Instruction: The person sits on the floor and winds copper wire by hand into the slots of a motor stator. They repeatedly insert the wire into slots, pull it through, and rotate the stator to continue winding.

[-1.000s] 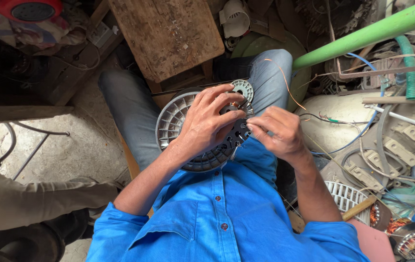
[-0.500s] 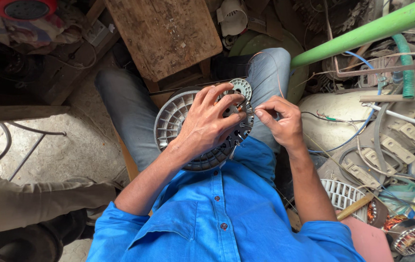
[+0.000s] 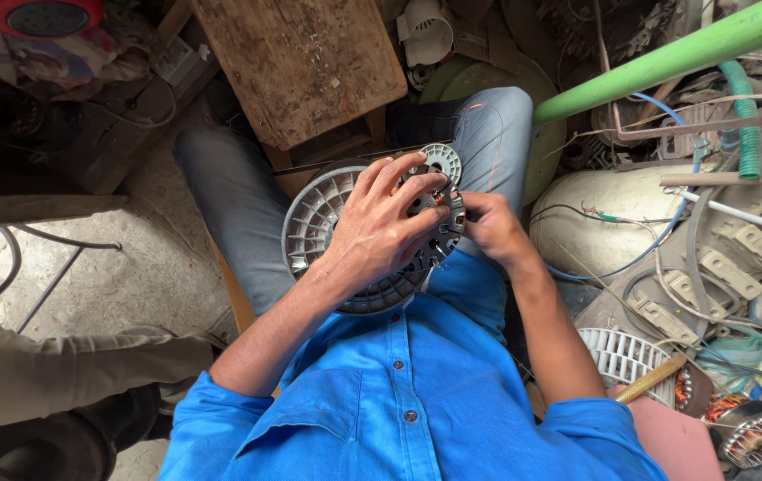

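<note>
A round grey finned metal motor housing (image 3: 314,223) rests in my lap on my jeans. My left hand (image 3: 381,223) lies spread over its face and holds it steady, fingertips near a small round toothed metal part (image 3: 443,160) at its upper right edge. My right hand (image 3: 488,227) presses against the housing's right rim, fingers curled in by the left fingertips; what they pinch is hidden. A thin wire (image 3: 345,163) runs across above the housing.
A worn wooden stool (image 3: 296,62) stands in front of my knees. A green pipe (image 3: 675,58), a white tank (image 3: 612,223), hoses, wires and motor parts (image 3: 755,436) crowd the right side. Another person's trousered leg (image 3: 60,374) lies at lower left on the concrete floor.
My right hand has moved left, from a little apart on the right to tight against the housing's rim beside my left fingertips. My left hand stayed spread on the housing.
</note>
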Available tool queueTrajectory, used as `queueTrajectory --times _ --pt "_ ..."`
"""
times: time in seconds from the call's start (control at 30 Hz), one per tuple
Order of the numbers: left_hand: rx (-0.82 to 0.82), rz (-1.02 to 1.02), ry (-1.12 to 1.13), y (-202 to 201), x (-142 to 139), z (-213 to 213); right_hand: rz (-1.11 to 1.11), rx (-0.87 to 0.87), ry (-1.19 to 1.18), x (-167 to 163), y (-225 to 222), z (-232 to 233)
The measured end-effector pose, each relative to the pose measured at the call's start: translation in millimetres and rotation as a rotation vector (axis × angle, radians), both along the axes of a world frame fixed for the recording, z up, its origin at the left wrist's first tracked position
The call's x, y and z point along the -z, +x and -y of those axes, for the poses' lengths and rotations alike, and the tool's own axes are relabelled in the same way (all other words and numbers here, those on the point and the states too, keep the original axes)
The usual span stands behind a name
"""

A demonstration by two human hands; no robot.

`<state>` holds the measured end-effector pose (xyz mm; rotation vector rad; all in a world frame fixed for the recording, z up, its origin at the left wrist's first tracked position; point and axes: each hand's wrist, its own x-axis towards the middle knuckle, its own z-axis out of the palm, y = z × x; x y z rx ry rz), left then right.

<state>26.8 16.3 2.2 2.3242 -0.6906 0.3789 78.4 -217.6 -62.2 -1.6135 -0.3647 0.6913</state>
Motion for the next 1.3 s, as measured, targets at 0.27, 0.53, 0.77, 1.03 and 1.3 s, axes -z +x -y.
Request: queueTrajectory --times 0.27,0.53,0.77,1.03,1.3 --pt "0.035 0.003 -0.05 3.4 -1.5 -3.8 0.149 -0.146 -0.069 -20.3 55.4 -19.5" --pt "0.004 -0.018 -0.077 2.8 -3.0 -3.7 0.315 -0.254 -0.197 -57.2 64.9 -7.0" --pt "0.001 -0.015 -0.089 3.3 -5.6 -3.3 0.106 -0.075 -0.184 -61.1 49.5 1.7" --pt "0.01 -0.018 -0.093 5.1 -7.2 -5.6 0.136 0.031 -0.27 -66.1 44.1 -6.8" --pt "0.01 -0.011 -0.095 5.6 -6.6 -5.1 0.073 0.117 -0.164 -55.4 37.9 -10.3"
